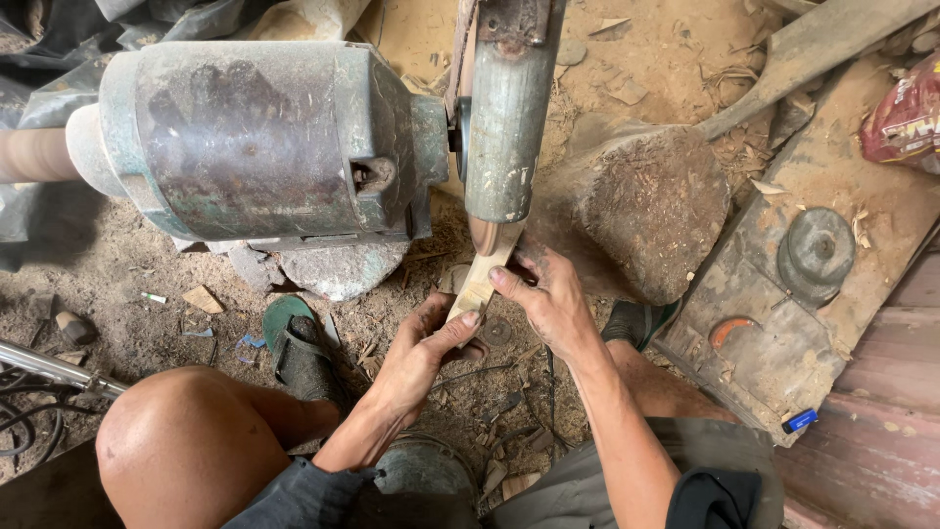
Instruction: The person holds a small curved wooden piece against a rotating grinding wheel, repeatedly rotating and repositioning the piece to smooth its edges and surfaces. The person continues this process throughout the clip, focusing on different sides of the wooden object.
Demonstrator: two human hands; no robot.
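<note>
A thin, pale curved strip of wood point(482, 277) is pinched between the left hand point(423, 351) and the right hand point(548, 299), fingers closed on its lower part, and its upper end is pressed against the bottom of the upright grey-green sanding belt housing point(505, 118) beside the worn green electric motor point(257, 139). The fingertips are judged very near the abrasive (no guard is seen); should the strip be snatched or slip, skin could be grazed.
</note>
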